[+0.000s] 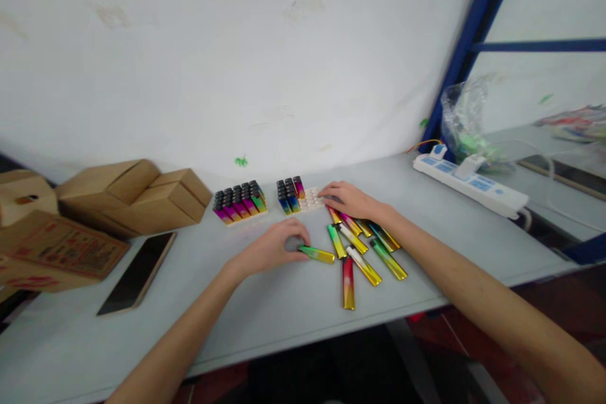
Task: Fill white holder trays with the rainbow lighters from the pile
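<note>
The left hand [273, 246] is pinching a green-gold lighter [319, 255]; near the surface's [265, 309] back edge, the right hand [349, 199] is reaching beside the white tray [311, 200], its grip unclear.

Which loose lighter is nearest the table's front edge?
The red-and-gold lighter, lowest in view; the others, including the green-and-gold lighter in the left hand, sit farther back.

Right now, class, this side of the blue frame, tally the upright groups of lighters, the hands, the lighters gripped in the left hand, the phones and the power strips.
Upright lighter groups: 2
Hands (left hand, right hand): 2
Gripped lighter: 1
Phone: 1
Power strip: 1
Total: 7
</note>
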Demonstrator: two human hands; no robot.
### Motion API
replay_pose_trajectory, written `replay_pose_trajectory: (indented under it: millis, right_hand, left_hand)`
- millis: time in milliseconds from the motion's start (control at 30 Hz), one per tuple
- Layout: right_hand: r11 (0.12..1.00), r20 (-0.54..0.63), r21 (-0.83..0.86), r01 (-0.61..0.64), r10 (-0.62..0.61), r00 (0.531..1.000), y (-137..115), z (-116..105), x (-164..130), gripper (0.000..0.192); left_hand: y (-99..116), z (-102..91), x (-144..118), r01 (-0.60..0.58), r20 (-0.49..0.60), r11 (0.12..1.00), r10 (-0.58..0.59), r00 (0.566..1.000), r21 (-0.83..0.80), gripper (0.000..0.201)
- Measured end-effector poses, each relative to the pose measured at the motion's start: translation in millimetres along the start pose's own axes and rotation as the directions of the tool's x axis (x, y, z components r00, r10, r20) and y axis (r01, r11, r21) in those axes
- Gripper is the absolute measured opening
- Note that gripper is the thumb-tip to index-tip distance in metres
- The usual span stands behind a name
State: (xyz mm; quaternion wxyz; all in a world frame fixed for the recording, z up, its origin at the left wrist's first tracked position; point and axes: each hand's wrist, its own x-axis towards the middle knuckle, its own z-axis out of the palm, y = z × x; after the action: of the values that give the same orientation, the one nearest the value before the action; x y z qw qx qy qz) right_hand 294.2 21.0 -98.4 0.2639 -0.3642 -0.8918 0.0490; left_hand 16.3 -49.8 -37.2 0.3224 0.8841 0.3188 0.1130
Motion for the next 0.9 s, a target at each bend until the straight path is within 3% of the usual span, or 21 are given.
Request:
replay_pose_trajectory:
  millis: [100, 233, 467, 600, 767, 900]
  right_hand:
    - [1.0, -0.008, 0.001, 0.007, -0.007, 1.0, -0.3, -0.3, 0.0, 0.033]
    - [1.0, -0.006, 0.004, 0.019, -0.019, 1.0, -0.6, -0.3, 0.5, 0.032]
    - [1.0, -0.007, 0.005, 0.014, -0.014, 1.0, -0.4, 0.0, 0.6, 0.032]
    - [1.0, -0.004, 0.02, 0.023, -0.023, 1.0, 0.9, 0.3, -0.2, 0.032]
    - [0.999, -0.005, 0.02, 0.026, -0.026, 1.0, 1.8, 0.2, -0.6, 0.033]
    - [0.999, -0.007, 0.015, 0.034, -0.034, 0.999, 1.8, -0.4, -1.1, 0.033]
  left_hand:
    - [-6.3, -10.4, 8.1, 0.049, -0.008, 0.983, -0.051, 0.999, -0.179, 0.025]
    - [-9.4, -20.2, 21.3, 0.025, -0.095, 0.906, -0.072, 0.993, -0.423, 0.031]
    - [-1.8, 0.6, 37.3, -0.035, -0.247, 0.76, -0.167, 0.955, -0.649, 0.038]
    - [4.6, 12.7, 33.4, -0.018, -0.2, 0.671, -0.195, 0.96, -0.741, 0.04]
    - [6.9, 12.0, 26.3, 0.05, -0.167, 0.653, -0.265, 0.95, -0.755, 0.043]
    - [4.6, 11.0, 24.5, 0.125, -0.09, 0.525, -0.365, 0.927, -0.842, 0.045]
